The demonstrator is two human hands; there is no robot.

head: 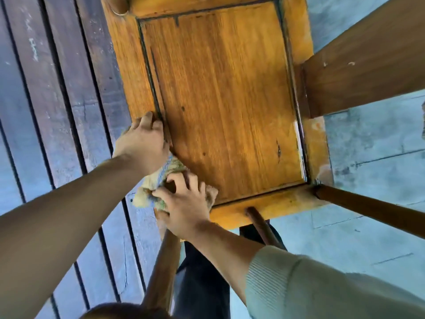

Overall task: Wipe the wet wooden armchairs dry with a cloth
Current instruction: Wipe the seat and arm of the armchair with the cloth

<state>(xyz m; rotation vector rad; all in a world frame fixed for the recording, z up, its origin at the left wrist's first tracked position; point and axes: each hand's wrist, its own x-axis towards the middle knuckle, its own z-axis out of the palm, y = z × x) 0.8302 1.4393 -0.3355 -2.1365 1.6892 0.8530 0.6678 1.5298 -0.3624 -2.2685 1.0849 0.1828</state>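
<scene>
Both hands are working the cloth [158, 180] at the near left corner of the chair seat [225, 100] — right hand [184, 201] clutching it, left hand [143, 141] pressing its far end. Next, probably sweeping rightward across the panel.

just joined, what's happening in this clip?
A person is leaning over a wooden armchair seat, working a crumpled cloth at its near-left corner. The right hand presses down on the cloth with spread, bent fingers. The left hand is at the seat's left frame edge, just above the cloth; whether it grips the cloth is unclear. The seat panel looks glossy; the cloth covers only that corner.
</scene>
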